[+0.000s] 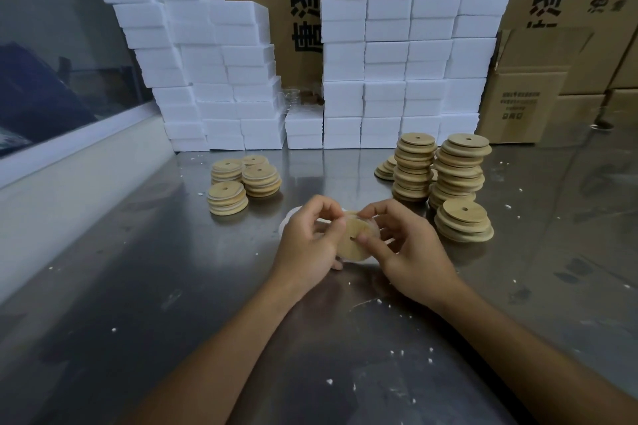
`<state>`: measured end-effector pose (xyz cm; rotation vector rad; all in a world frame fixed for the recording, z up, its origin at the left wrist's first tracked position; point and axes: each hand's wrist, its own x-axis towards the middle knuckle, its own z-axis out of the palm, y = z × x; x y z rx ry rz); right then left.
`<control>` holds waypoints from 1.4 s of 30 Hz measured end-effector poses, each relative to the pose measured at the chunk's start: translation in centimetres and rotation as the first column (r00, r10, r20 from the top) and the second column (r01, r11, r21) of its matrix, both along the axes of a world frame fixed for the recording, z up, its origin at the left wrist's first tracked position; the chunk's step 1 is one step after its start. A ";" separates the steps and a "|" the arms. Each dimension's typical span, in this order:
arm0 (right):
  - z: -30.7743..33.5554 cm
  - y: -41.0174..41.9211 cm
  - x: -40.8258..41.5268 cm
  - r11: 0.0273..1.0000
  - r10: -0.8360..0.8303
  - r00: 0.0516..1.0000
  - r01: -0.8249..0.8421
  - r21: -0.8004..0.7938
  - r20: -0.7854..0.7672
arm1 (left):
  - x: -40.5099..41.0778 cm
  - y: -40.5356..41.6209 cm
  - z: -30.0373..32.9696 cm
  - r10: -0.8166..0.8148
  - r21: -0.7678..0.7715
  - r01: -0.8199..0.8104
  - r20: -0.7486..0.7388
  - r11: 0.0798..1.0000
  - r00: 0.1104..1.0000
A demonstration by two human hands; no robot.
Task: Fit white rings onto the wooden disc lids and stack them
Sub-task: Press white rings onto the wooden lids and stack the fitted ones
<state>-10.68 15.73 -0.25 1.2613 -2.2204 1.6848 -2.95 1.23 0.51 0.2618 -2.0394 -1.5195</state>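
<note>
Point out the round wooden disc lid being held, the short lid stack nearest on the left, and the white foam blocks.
Round wooden disc lid (351,241): head view, bare face beside its hole.
Short lid stack (227,198): head view, stack's side.
White foam blocks (385,60): head view, front of the right pile.

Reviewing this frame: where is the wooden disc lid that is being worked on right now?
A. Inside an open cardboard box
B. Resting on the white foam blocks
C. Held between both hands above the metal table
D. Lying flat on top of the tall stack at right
C: the wooden disc lid sits between the left hand and the right hand, fingers of both pinching its edge, above the metal table.
</note>
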 end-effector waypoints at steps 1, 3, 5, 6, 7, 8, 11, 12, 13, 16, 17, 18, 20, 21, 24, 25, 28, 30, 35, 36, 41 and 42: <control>0.0 0.1 0.0 1.000 -0.013 1.000 0.013 -0.007 -0.017 | -0.1 -0.1 0.0 0.036 -0.105 -0.038 -0.022 0.994 0.999; 0.0 0.0 0.0 0.998 -0.045 0.999 0.044 -0.039 -0.018 | -0.2 -0.4 0.1 0.075 -0.278 -0.093 -0.075 0.956 0.994; 0.0 -0.2 0.0 0.993 -0.097 0.995 0.098 -0.071 0.012 | -0.2 -0.8 0.2 0.101 -0.354 -0.132 -0.106 0.926 0.989; 0.0 -0.2 -0.1 0.989 -0.119 0.992 0.122 -0.089 0.035 | -0.3 -1.0 0.2 0.098 -0.329 -0.120 -0.083 0.937 0.992; 0.0 -0.2 -0.2 0.985 -0.131 0.990 0.136 -0.105 0.054 | -0.3 -1.2 0.2 0.077 -0.261 -0.086 -0.044 0.962 0.996; 0.0 -0.2 -0.3 0.984 -0.134 0.989 0.140 -0.110 0.062 | -0.4 -1.2 0.1 0.056 -0.185 -0.055 -0.001 0.981 0.998; -0.2 -0.2 -0.4 0.989 -0.115 0.991 0.120 -0.086 0.066 | -0.5 -1.1 -0.3 0.041 -0.035 -0.039 0.050 0.999 0.998; -0.3 -0.2 -0.4 0.990 -0.107 0.992 0.113 -0.085 0.073 | -0.4 -1.1 -0.2 0.052 0.011 -0.052 0.045 0.999 0.998; -0.4 -0.1 -0.4 0.990 -0.105 0.991 0.112 -0.090 0.078 | -0.4 -1.2 -0.1 0.070 0.071 -0.072 0.032 0.995 0.997; -0.4 0.0 -0.6 0.988 -0.114 0.989 0.122 -0.092 0.092 | -0.4 -2.6 0.5 0.151 0.339 -0.128 -0.042 0.932 0.988; -0.4 0.0 -0.6 0.988 -0.118 0.988 0.126 -0.086 0.095 | -0.4 -3.3 0.7 0.189 0.413 -0.146 -0.064 0.899 0.980; -0.4 0.0 -0.7 0.988 -0.123 0.988 0.131 -0.080 0.096 | -0.3 -4.1 0.8 0.233 0.464 -0.172 -0.076 0.869 0.970; -0.3 0.0 -0.7 0.988 -0.132 0.986 0.139 -0.072 0.098 | 0.0 -5.9 0.8 0.326 0.545 -0.236 -0.074 0.805 0.942; -0.3 0.0 -0.7 0.987 -0.135 0.986 0.142 -0.070 0.101 | 0.1 -6.7 0.7 0.369 0.586 -0.264 -0.065 0.766 0.927; -0.3 0.0 -0.7 0.985 -0.151 0.983 0.159 -0.064 0.108 | 0.3 -9.0 0.5 0.469 0.691 -0.314 -0.042 0.652 0.882; -0.3 0.0 -0.7 0.985 -0.155 0.982 0.162 -0.058 0.110 | 0.2 -9.7 0.5 0.487 0.717 -0.314 -0.040 0.622 0.872; -0.2 0.1 -0.7 0.986 -0.156 0.982 0.161 -0.038 0.108 | 0.0 -11.1 0.7 0.499 0.781 -0.277 -0.050 0.560 0.865; -0.2 0.2 -0.7 0.986 -0.158 0.981 0.162 -0.029 0.109 | -0.2 -11.6 0.9 0.503 0.808 -0.260 -0.051 0.528 0.862; -0.2 0.0 -0.6 0.985 -0.165 0.979 0.169 -0.027 0.118 | -0.6 -12.8 1.0 0.481 0.842 -0.223 -0.048 0.491 0.875; -0.2 0.0 -0.6 0.986 -0.163 0.979 0.167 -0.024 0.119 | -0.6 -12.9 1.0 0.474 0.843 -0.222 -0.044 0.490 0.879; -0.1 0.2 -0.6 0.988 -0.155 0.982 0.157 -0.011 0.105 | -1.3 -13.3 1.1 0.450 0.833 -0.240 -0.011 0.498 0.893; -0.1 0.2 -0.6 0.987 -0.155 0.982 0.158 -0.013 0.105 | -1.4 -13.4 1.1 0.451 0.829 -0.249 -0.004 0.501 0.893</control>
